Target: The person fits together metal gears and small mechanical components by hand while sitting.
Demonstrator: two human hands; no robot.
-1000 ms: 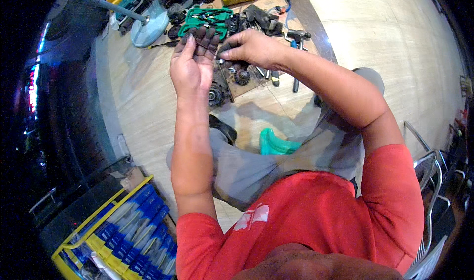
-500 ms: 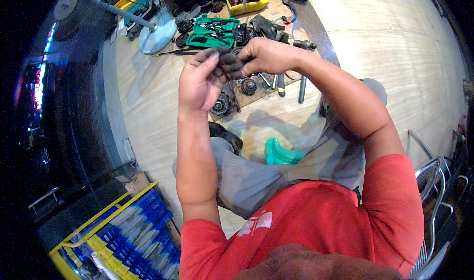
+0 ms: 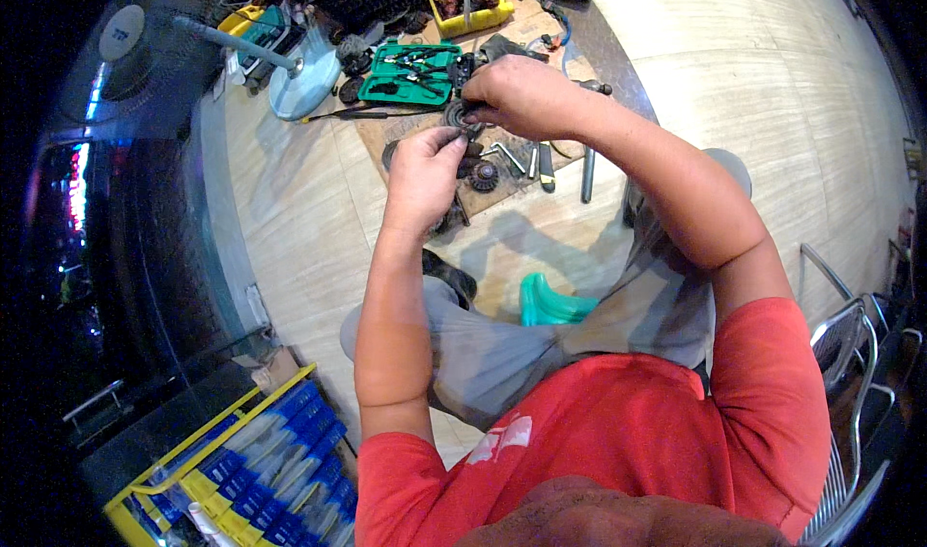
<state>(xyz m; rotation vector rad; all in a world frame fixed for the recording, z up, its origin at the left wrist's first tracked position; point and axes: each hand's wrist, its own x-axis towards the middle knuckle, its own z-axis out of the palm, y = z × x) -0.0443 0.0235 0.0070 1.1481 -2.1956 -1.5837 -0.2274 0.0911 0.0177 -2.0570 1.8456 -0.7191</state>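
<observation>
My left hand [image 3: 423, 177] is over the cardboard, thumb and fingers pinched together; whatever they grip, if anything, is too small or hidden to name. My right hand [image 3: 526, 100] bends down just beyond it, its fingers closed toward a dark ringed round part [image 3: 458, 114]. That part is partly covered by the hands, and I cannot tell whether the fingers touch it. Close to the left hand lies a small toothed gear [image 3: 484, 175]. Beside the gear are a bent metal hex key [image 3: 509, 157] and a tool with a black and yellow handle [image 3: 547, 168].
A green tool case [image 3: 410, 72] lies open beyond my hands, with a yellow tub [image 3: 471, 11] behind it. A fan's pale round base [image 3: 303, 85] stands at the left. A metal bar [image 3: 587, 175] lies right; a green stool [image 3: 550, 302] shows between my legs.
My hands were close together with blackened fingers touching; they have come apart. The left hand turned over and moved down and right, while the right hand shifted slightly upward.
</observation>
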